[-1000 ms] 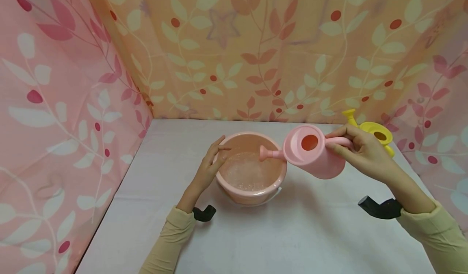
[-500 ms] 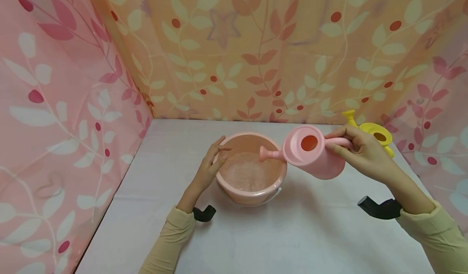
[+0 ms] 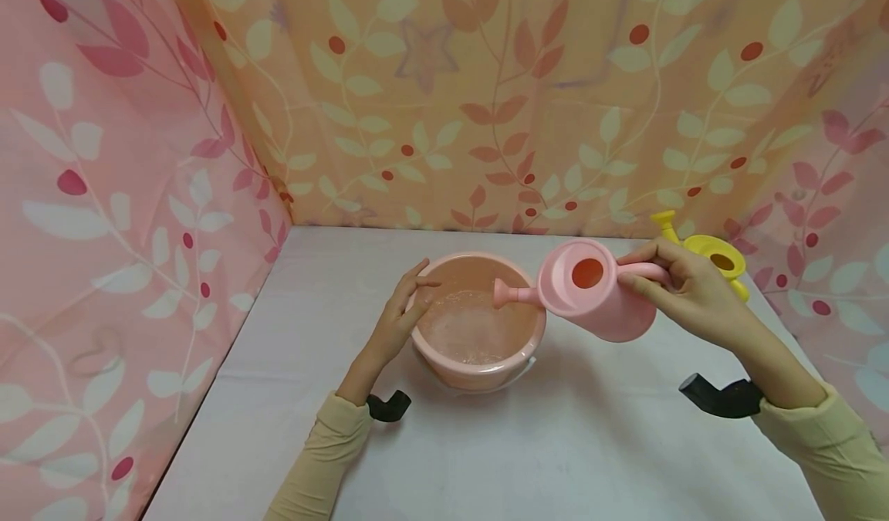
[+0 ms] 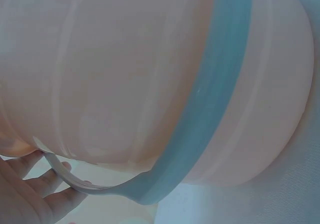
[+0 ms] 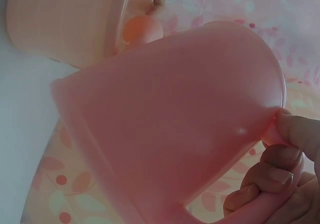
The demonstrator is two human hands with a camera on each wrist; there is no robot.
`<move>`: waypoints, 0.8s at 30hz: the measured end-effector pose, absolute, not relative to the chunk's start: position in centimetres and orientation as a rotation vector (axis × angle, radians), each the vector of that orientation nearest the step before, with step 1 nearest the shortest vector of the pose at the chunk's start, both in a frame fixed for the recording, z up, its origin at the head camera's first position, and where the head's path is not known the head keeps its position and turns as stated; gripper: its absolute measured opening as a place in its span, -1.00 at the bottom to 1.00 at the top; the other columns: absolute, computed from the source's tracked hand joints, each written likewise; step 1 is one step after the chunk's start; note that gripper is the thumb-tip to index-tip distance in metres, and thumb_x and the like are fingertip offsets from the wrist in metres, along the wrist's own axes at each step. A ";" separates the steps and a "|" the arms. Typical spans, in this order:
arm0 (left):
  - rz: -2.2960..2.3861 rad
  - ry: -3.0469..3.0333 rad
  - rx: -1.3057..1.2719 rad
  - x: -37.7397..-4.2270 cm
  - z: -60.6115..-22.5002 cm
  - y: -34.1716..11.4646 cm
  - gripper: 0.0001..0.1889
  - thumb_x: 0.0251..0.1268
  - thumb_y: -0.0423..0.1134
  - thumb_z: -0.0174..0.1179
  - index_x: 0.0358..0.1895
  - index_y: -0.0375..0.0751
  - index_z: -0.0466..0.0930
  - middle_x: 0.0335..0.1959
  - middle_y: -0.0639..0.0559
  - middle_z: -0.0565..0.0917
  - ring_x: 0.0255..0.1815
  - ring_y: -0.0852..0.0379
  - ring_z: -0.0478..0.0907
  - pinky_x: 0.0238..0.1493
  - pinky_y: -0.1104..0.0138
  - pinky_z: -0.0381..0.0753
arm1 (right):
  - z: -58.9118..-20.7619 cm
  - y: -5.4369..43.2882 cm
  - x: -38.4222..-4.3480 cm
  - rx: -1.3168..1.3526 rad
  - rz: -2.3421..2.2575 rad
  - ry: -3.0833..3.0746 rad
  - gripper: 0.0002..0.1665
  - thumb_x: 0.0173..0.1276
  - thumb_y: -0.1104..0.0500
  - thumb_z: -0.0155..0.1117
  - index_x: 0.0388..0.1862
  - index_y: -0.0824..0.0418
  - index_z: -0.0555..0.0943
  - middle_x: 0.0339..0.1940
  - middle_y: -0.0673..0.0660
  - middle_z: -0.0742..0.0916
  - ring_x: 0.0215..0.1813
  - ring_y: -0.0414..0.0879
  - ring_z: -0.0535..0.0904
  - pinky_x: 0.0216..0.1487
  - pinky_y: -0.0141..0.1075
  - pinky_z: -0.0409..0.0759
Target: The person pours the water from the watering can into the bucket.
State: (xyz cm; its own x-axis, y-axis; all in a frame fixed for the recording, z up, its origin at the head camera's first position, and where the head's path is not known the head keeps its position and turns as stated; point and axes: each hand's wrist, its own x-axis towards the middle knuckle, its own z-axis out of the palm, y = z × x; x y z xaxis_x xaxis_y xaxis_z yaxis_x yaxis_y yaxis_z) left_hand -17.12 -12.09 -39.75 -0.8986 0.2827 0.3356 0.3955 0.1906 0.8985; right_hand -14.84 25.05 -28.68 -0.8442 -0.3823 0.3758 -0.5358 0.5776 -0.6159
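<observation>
A pale pink bucket (image 3: 479, 382) stands on the table with water (image 3: 472, 324) in it. My left hand (image 3: 397, 316) holds its left rim, fingers reaching over the edge. In the left wrist view the fingertips (image 4: 67, 196) lie by the bucket's handle (image 4: 210, 104), which hangs down along the side. With my right hand (image 3: 694, 289) I grip the handle of a pink watering can (image 3: 604, 305), thumb and fingers round it. The can tilts to the left, its spout over the bucket's right rim. No stream from the spout can be made out.
A yellow watering can (image 3: 722, 255) stands at the back right, partly behind my right hand. The table (image 3: 333, 274) has a white cover. Flowered cloth (image 3: 430, 120) closes off the back and both sides.
</observation>
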 end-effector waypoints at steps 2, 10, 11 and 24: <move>-1.820 -2.351 -0.669 -17.1 -39.7 -12.1 -0.71 0.37 -0.39 -0.08 0.07 -0.49 0.41 0.45 -0.17 0.07 0.48 -0.12 -0.10 0.37 -0.14 -0.09 | -28.7 25.0 -14.8 0.770 1.118 -2.605 -0.69 0.15 0.41 0.29 -0.13 0.19 0.52 -0.29 -0.08 0.64 -0.35 -0.27 0.54 -0.35 -0.52 0.57; -1.811 -2.364 -0.657 -17.0 -39.6 -12.0 -0.72 0.38 -0.38 -0.08 0.07 -0.45 0.42 0.45 -0.16 0.07 0.48 -0.11 -0.09 0.37 -0.12 -0.05 | -28.8 25.1 -14.9 0.769 1.114 -2.597 -0.64 0.12 0.43 0.31 -0.11 0.19 0.53 -0.28 -0.11 0.64 -0.35 -0.27 0.53 -0.35 -0.53 0.57; -1.811 -2.364 -0.656 -17.0 -39.6 -12.0 -0.72 0.38 -0.38 -0.08 0.06 -0.45 0.42 0.45 -0.16 0.07 0.48 -0.11 -0.09 0.37 -0.12 -0.05 | -28.9 25.1 -14.9 0.768 1.113 -2.597 -0.64 0.12 0.43 0.31 -0.11 0.19 0.53 -0.28 -0.11 0.64 -0.35 -0.27 0.53 -0.36 -0.53 0.57; -1.798 -2.359 -0.676 -17.0 -39.5 -12.1 -0.72 0.36 -0.43 -0.09 0.07 -0.46 0.41 0.44 -0.17 0.07 0.48 -0.13 -0.10 0.37 -0.14 -0.08 | -28.6 25.0 -14.9 0.782 1.102 -2.597 -0.65 0.13 0.42 0.31 -0.11 0.19 0.53 -0.29 -0.10 0.65 -0.35 -0.27 0.53 -0.35 -0.53 0.56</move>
